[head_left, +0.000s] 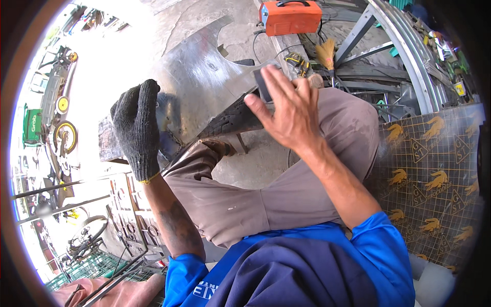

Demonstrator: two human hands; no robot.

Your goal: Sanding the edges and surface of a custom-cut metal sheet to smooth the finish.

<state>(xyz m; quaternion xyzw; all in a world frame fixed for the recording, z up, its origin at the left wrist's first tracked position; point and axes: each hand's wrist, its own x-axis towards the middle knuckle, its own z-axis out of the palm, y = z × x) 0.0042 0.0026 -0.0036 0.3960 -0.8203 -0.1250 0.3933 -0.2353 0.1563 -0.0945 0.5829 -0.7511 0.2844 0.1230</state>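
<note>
A black knitted glove with a yellow cuff edge covers my left hand [137,125]. Its fingers are bent and drawn together, and whatever they close on is hidden behind the glove. Just beyond it lies a shiny sheet-metal panel [192,69] with a rounded cut-out and bluish-brown heat marks near the glove. My bare right hand [291,110] is over the panel's right part, thumb apart from the long fingers. Between thumb and forefinger sits a small dark rectangular block [263,85], partly covered by the fingers. A dark, rough-edged strip [230,118] runs below the panel, above my knees.
An orange machine with a handle [291,19] and cables stands at the far side. Near it are a yellow-black tape measure [297,62], a straw brush [326,52] and a grey metal frame [404,51]. Patterned board [429,179] lies at right; bicycles [65,137] stand left.
</note>
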